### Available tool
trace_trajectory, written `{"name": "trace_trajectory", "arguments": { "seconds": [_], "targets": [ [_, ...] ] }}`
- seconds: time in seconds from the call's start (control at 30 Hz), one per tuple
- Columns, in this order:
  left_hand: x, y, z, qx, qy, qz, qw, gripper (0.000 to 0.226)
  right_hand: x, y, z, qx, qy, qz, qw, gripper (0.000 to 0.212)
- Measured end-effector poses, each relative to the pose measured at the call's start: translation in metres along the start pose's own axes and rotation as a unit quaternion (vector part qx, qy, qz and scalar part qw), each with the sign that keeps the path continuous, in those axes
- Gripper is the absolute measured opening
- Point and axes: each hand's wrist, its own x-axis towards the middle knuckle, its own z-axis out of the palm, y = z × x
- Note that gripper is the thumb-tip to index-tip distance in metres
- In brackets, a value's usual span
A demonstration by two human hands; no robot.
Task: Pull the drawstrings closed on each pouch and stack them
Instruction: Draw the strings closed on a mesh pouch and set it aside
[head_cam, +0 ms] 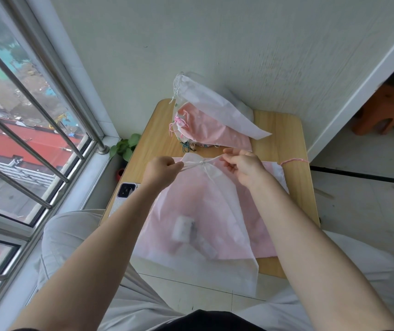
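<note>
Now cinching: I work on the white pouch (205,216), which lies flat on the table (284,130) in front of me, its lower edge hanging over the near side. My left hand (161,170) is curled into a fist round the left cords (191,166); my right hand (243,167) pinches the right end of the string between thumb and fingertips. The two hands draw outward in opposite directions, and the pouch mouth (203,163) is already gathered into a tight pucker between them. Beneath this pouch lies a pink pouch (266,240), its pink cord (294,160) trailing toward the table's right edge; I judge it not yet closed. At the far end rests the stack (215,115), a white pouch over a pink one, both with mouths drawn in. A phone (126,189) sits at the left edge.

The step in hand, by my judgement, is the last of the pull on this pouch. Next I should release the cords, lift the pouch by its neck and lay it on the stack, keeping the strings from snagging on the pouch below.
</note>
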Motion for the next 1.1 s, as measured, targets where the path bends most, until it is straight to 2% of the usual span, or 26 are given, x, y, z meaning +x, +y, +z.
{"name": "trace_trajectory", "arguments": {
  "seconds": [0.07, 0.1, 0.17, 0.23, 0.3, 0.37, 0.43, 0.47, 0.5, 0.53, 0.57, 0.6, 0.67, 0.73, 0.83, 0.87, 0.97, 1.03, 1.1],
  "targets": [
    [0.002, 0.003, -0.004, 0.036, 0.042, 0.051, 0.997, 0.024, -0.003, -0.007, 0.001, 0.009, -0.034, -0.001, 0.999, 0.018],
    [0.001, 0.007, -0.005, 0.03, 0.038, 0.091, 0.995, 0.02, -0.005, -0.011, 0.002, 0.008, -0.053, -0.002, 0.999, 0.017],
    [0.002, 0.018, -0.007, 0.084, -0.023, 0.196, 0.977, 0.048, -0.008, -0.021, 0.007, -0.01, -0.096, -0.004, 0.995, 0.017],
    [0.001, 0.037, -0.003, 0.226, -0.089, 0.26, 0.934, 0.065, -0.009, -0.03, 0.012, -0.059, -0.13, -0.019, 0.99, 0.016],
    [0.001, 0.053, 0.004, 0.31, -0.089, 0.291, 0.901, 0.059, -0.011, -0.041, 0.016, -0.099, -0.146, -0.036, 0.984, 0.016],
    [0.006, 0.064, 0.005, 0.312, -0.058, 0.301, 0.9, 0.044, -0.012, -0.052, 0.019, -0.133, -0.127, -0.057, 0.981, 0.019],
    [0.013, 0.072, 0.001, 0.298, -0.032, 0.282, 0.911, 0.036, -0.011, -0.067, 0.016, -0.234, -0.094, -0.094, 0.963, 0.03],
    [0.016, 0.076, -0.003, 0.291, -0.025, 0.261, 0.92, 0.035, -0.012, -0.075, 0.015, -0.32, -0.091, -0.108, 0.937, 0.043],
    [0.02, 0.081, -0.007, 0.28, -0.012, 0.24, 0.93, 0.033, -0.013, -0.083, 0.015, -0.427, -0.101, -0.105, 0.892, 0.058],
    [0.024, 0.088, -0.014, 0.268, -0.001, 0.217, 0.939, 0.03, -0.013, -0.092, 0.016, -0.536, -0.111, -0.086, 0.832, 0.065],
    [0.025, 0.093, -0.018, 0.256, 0.003, 0.192, 0.947, 0.028, -0.012, -0.098, 0.017, -0.625, -0.102, -0.067, 0.771, 0.062],
    [0.03, 0.101, -0.024, 0.24, 0.003, 0.172, 0.956, 0.03, -0.01, -0.108, 0.019, -0.683, -0.064, -0.07, 0.725, 0.049],
    [0.04, 0.115, -0.033, 0.174, 0.022, 0.136, 0.975, 0.045, -0.009, -0.129, 0.027, -0.718, 0.08, -0.133, 0.678, 0.022],
    [0.054, 0.125, -0.043, 0.077, 0.093, 0.104, 0.987, 0.051, -0.005, -0.149, 0.039, -0.683, 0.177, -0.227, 0.672, 0.036],
    [0.078, 0.134, -0.054, -0.017, 0.207, 0.062, 0.976, 0.032, 0.01, -0.16, 0.052, -0.644, 0.182, -0.311, 0.675, 0.078],
    [0.087, 0.136, -0.056, -0.046, 0.22, 0.045, 0.973, 0.026, 0.017, -0.16, 0.055, -0.643, 0.173, -0.311, 0.678, 0.083],
    [0.116, 0.135, -0.056, -0.113, 0.234, 0.027, 0.965, 0.043, 0.05, -0.151, 0.054, -0.671, 0.1, -0.239, 0.694, 0.085],
    [0.138, 0.128, -0.053, -0.119, 0.235, 0.051, 0.963, 0.06, 0.074, -0.142, 0.05, -0.696, 0.05, -0.165, 0.697, 0.094],
    [0.157, 0.121, -0.047, -0.054, 0.22, 0.116, 0.967, 0.072, 0.098, -0.131, 0.047, -0.693, 0.03, -0.135, 0.708, 0.094]
  ]
}}
